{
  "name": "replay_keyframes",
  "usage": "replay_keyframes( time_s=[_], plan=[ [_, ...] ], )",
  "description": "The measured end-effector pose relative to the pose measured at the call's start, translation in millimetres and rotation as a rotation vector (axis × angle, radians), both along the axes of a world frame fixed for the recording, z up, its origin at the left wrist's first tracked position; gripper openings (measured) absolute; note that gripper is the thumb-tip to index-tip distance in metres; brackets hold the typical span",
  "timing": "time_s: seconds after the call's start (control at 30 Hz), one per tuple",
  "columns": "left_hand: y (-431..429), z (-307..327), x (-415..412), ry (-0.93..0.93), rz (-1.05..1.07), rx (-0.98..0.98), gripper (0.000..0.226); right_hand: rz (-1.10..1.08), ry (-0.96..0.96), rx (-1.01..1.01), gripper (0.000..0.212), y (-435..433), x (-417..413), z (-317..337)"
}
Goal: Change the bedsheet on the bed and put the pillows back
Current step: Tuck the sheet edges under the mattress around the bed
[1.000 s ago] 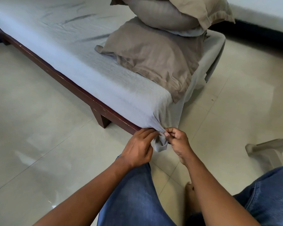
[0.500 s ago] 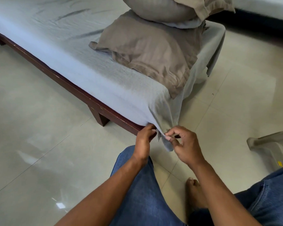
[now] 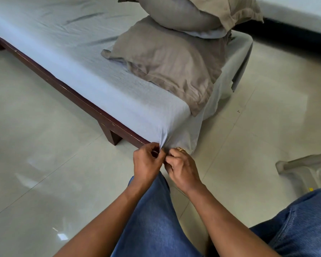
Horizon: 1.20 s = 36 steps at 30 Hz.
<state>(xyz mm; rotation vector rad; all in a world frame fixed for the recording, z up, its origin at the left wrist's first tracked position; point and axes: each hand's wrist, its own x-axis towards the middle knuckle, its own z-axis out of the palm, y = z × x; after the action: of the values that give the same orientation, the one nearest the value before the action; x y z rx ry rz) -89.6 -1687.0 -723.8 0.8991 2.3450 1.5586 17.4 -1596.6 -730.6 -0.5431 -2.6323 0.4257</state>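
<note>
Glossy pale floor tiles (image 3: 44,164) lie wide and open to your left of the low dark wooden bed frame (image 3: 72,93), whose mattress wears a soft, faintly creased light grey-blue bedsheet (image 3: 82,52) drawn smooth along the long edge. At the near corner the cloth bunches into a gathered tail, and your left hand (image 3: 146,164) and right hand (image 3: 183,169) both pinch it with curled fingers. Two plump taupe fabric pillows (image 3: 170,60) lie stacked at that end, the lower one overhanging the mattress edge.
</note>
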Motion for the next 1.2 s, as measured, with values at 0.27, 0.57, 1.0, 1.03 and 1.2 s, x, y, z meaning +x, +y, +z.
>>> replay_keyframes(
  time_s=[0.27, 0.57, 1.0, 1.03, 1.2],
  plan=[
    [-5, -2, -33, 0.026, -0.104, -0.076, 0.016, 0.030, 0.077, 0.046, 0.035, 8, 11, 5],
    [1, -8, -45, 0.105, -0.001, 0.018, 0.017, 0.005, -0.381, 0.128, 0.071, -22, -27, -4],
    [-28, -30, -50, 0.515, -0.307, -0.154, 0.060, 0.018, -0.369, -0.046, 0.088, -14, -45, -8],
    [-26, -29, -48, 0.523, -0.306, -0.178, 0.058, 0.042, -0.337, -0.092, 0.086, -11, -43, -6],
    [-15, -30, -40, 0.602, -0.362, -0.353, 0.061, 0.039, -0.141, -0.210, 0.069, -9, -14, -1]
  ],
)
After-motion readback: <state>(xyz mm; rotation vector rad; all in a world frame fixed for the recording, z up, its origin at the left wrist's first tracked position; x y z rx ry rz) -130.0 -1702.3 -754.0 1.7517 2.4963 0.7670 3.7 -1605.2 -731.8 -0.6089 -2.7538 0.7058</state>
